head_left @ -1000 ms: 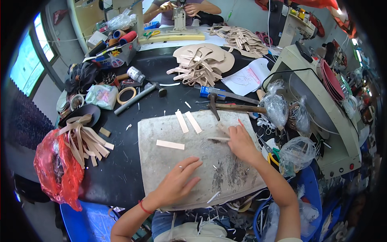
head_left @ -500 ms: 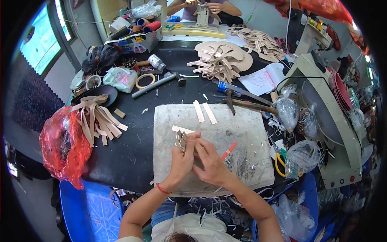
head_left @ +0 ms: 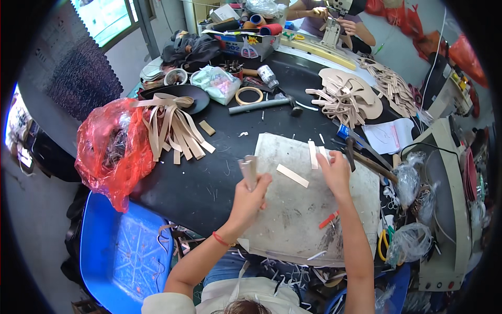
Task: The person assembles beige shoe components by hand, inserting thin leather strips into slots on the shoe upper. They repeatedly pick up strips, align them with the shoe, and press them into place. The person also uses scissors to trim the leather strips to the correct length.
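My left hand (head_left: 250,198) is closed around a small bundle of greyish-beige strips (head_left: 249,170), raised at the left edge of a pale, stained work board (head_left: 293,230). Over the board's far part, my right hand (head_left: 337,175) reaches with thumb and forefinger apart at the near end of a narrow beige strip (head_left: 322,152). A second beige strip (head_left: 313,155) lies just left of it. Between my two hands a third beige strip (head_left: 293,176) rests slantwise on the board. Nearer my right forearm is a thin red piece (head_left: 328,220).
Long beige strips (head_left: 172,125) hang together beside a red plastic bag (head_left: 112,157) at left. A hammer (head_left: 264,104) and tape roll (head_left: 249,96) lie behind. Yellow-handled scissors (head_left: 384,243) sit right. A blue tub (head_left: 125,246) stands below. Another person's hands (head_left: 345,26) work at a machine.
My hands have come apart: the left moved left with the bundle, the right moved away to the strips at the far side. The whole view has shifted, so the table appears farther right.
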Tool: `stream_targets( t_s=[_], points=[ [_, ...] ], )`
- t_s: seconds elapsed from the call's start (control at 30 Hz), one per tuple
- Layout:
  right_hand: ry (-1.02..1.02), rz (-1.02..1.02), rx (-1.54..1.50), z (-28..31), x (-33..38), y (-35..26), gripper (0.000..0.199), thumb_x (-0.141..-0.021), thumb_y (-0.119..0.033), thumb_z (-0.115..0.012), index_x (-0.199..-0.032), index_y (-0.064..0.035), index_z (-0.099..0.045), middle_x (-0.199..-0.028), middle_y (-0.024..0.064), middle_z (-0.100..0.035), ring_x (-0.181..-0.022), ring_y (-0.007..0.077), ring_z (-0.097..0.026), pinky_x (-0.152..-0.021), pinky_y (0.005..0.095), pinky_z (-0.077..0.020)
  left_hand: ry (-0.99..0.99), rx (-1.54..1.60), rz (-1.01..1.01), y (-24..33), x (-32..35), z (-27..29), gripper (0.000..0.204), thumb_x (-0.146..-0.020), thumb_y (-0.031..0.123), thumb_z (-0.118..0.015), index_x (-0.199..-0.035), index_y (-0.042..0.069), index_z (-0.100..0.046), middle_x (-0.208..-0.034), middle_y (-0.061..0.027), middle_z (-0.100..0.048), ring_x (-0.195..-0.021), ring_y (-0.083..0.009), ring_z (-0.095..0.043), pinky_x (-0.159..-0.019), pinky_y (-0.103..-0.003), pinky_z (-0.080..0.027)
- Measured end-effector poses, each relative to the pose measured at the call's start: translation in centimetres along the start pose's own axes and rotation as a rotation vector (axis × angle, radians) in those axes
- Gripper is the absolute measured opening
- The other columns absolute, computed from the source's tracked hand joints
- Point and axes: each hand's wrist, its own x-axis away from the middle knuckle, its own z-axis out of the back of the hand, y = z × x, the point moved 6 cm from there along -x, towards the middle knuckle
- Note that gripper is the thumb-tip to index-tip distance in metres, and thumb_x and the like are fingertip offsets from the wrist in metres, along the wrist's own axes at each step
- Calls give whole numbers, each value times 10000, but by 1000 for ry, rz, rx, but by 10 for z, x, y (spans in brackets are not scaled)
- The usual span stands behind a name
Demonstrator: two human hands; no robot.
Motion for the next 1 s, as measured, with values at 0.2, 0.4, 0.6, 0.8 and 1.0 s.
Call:
stream_targets(
  t_s=[0.2,0.4,0.6,0.8,1.0],
  points=[
    [-140,-65,-27,-44,-19,-20,496,-670,-238,-764,-1046,19,-569,-957,190,-639,-918,321,-615,-813,391,-477,65,235,122,-3,17,28,220,-920,239,-589,-912,25,-539,-612,27,-444,-487,-56,-442,-491,-233,-428],
    [-305,-115,-179,-44,-24,-18,445,-653,-107,-772,-1043,-2,-585,-903,108,-646,-785,179,-628,-665,292,-499,-17,288,148,-5,24,34,254,-944,264,-547,-938,10,-530,-636,10,-472,-534,-61,-486,-562,-256,-499],
    [-306,-140,-212,-34,-23,-10,346,-716,-114,-733,-1013,6,-601,-867,99,-658,-726,156,-631,-622,273,-494,-43,333,220,-8,24,25,215,-950,245,-537,-926,32,-532,-640,11,-483,-525,-64,-480,-542,-244,-469],
    [-413,-72,-575,-25,12,-45,256,-777,-107,-702,-987,7,-610,-809,61,-652,-707,109,-612,-636,244,-493,-85,370,227,-13,23,27,274,-950,267,-535,-1038,7,-539,-808,-19,-544,-725,-93,-565,-676,-267,-523],
    [-763,-102,-845,-33,104,-106,198,-815,-116,-688,-962,-7,-613,-840,30,-636,-741,71,-590,-652,209,-468,-149,542,222,-7,26,7,409,-963,296,-499,-1237,-5,-456,-1114,-100,-550,-1045,-184,-574,-901,-319,-504]
  ],
)
